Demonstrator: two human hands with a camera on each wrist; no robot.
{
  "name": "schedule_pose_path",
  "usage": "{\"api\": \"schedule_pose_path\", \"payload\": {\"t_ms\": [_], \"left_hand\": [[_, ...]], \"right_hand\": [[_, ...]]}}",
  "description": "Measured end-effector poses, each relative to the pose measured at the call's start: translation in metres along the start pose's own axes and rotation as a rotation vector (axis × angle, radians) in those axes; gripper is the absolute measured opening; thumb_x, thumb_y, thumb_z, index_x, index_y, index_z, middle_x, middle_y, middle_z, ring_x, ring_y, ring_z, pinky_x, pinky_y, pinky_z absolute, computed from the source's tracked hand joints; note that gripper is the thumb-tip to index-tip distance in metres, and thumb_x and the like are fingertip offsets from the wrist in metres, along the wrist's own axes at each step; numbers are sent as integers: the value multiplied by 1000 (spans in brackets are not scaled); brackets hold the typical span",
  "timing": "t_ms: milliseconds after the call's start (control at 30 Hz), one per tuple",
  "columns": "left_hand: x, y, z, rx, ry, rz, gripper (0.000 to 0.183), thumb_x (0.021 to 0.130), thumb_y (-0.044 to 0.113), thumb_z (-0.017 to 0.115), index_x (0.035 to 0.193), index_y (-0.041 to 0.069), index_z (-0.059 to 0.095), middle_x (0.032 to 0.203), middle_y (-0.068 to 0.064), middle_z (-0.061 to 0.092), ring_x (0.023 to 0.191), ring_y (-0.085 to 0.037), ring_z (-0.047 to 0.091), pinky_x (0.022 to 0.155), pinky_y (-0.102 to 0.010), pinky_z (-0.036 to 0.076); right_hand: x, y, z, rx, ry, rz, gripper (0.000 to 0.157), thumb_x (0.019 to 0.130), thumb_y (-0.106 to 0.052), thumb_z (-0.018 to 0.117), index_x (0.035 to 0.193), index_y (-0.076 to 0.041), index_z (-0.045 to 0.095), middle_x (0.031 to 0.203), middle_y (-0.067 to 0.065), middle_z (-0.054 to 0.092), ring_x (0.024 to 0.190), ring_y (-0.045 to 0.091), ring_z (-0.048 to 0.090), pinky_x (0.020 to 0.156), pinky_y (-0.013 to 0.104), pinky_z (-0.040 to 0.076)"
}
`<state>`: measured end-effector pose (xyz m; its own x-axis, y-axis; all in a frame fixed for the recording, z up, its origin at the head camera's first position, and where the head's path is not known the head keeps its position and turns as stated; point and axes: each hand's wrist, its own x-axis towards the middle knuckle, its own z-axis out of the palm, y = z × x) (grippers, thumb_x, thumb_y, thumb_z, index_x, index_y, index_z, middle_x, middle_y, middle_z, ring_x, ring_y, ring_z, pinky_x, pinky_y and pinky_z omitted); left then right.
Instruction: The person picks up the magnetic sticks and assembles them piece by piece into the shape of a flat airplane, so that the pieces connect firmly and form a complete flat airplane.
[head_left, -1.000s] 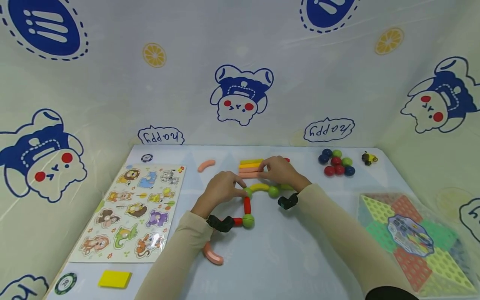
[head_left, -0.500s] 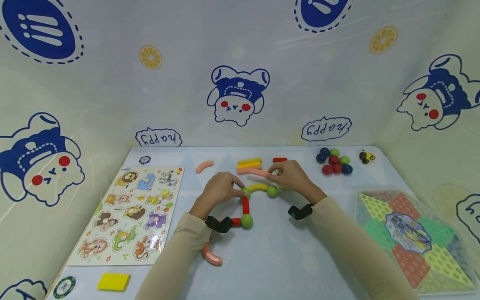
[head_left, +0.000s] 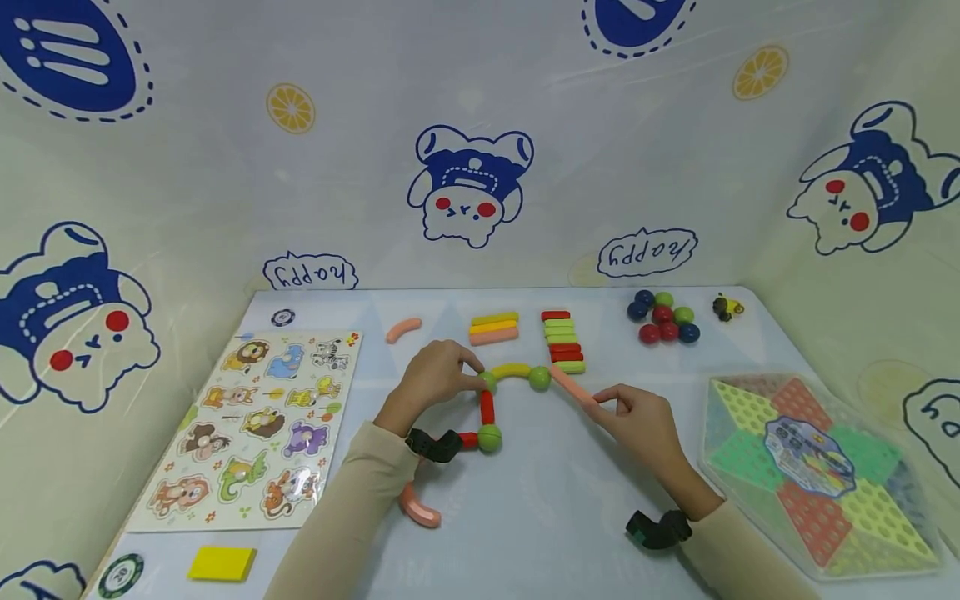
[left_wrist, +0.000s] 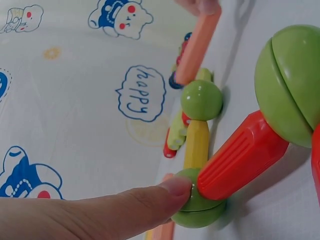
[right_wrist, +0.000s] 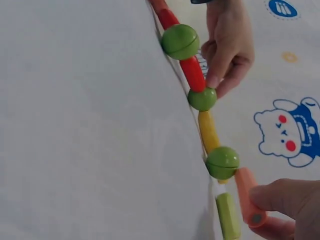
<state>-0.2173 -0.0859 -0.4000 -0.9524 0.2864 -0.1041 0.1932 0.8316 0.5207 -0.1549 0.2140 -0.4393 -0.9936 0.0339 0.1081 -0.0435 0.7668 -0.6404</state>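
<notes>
Cartoon-printed sheeting (head_left: pixel 480 75) lines the far side and flanks of a white bench (head_left: pixel 555 525); right hand (head_left: pixel 641 421) pinches a pink rod (head_left: pixel 573 387) between thumb and fingers, free end pointing far and left, right by the green end ball (head_left: pixel 540 378); cannot tell whether they touch.

Left hand (head_left: pixel 438 375) pinches the green corner ball (head_left: pixel 489 382), seemingly to steady the chain; a yellow curved rod (head_left: pixel 512 369) links corner to end ball, and a red rod (head_left: pixel 487 408) runs nearward to a green near ball (head_left: pixel 490 438).

Step in hand, as judged: adding the pink rod to the chain's right end; next move probably calls for seating its tip on the end ball, corner held firm; risk: a sideways push could swing the chain.

Farther out: red and light-green rods (head_left: pixel 561 332) stacked just beyond; loose balls (head_left: pixel 662 313) far right; animal board (head_left: pixel 231 442) left.
</notes>
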Motion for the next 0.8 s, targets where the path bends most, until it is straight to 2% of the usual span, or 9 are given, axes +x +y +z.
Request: {"api": "schedule_pose_path", "payload": {"t_ms": [233, 433, 500, 633, 800], "left_hand": [[1, 1, 4, -15, -3, 9, 25, 72, 38, 79, 93, 24, 76, 89, 5, 63, 71, -14, 52, 56, -27, 43], [0, 1, 3, -22, 2, 11, 24, 73, 37, 79, 93, 25, 75, 93, 3, 65, 70, -14, 53, 56, -27, 44], [0, 1, 2, -22, 6, 11, 24, 73, 37, 79, 93, 25, 75, 94, 2, 66, 71, -14, 53, 56, -28, 44], [0, 1, 1, -24, 12, 14, 24, 73, 36, 79, 93, 24, 75, 95, 0, 66, 71, -14, 52, 56, -28, 44], [-1, 2, 0, -10, 17, 23, 25, 73, 37, 79, 93, 23, 76, 86, 3, 64, 66, -14, 52, 54, -28, 43]], "right_hand": [[-19, 2, 6, 42, -55, 78, 24, 79, -38, 73, 91, -18, 72, 51, 0, 40, 47, 16, 38, 42, 26, 27], [-26, -10, 19, 114, -37, 93, 31, 75, -50, 73, 89, -22, 72, 50, 2, 40, 46, 18, 39, 41, 25, 26], [-27, -15, 25, 118, -36, 77, 34, 74, -53, 73, 88, -22, 72, 49, 2, 41, 45, 18, 39, 40, 25, 26], [-29, -23, 36, 47, -16, 2, 35, 72, -56, 72, 86, -24, 71, 46, -2, 40, 40, 15, 38, 38, 24, 25], [-30, -29, 45, -42, 25, -121, 35, 73, -57, 70, 83, -24, 70, 44, -7, 37, 38, 10, 34, 39, 23, 22]]}}
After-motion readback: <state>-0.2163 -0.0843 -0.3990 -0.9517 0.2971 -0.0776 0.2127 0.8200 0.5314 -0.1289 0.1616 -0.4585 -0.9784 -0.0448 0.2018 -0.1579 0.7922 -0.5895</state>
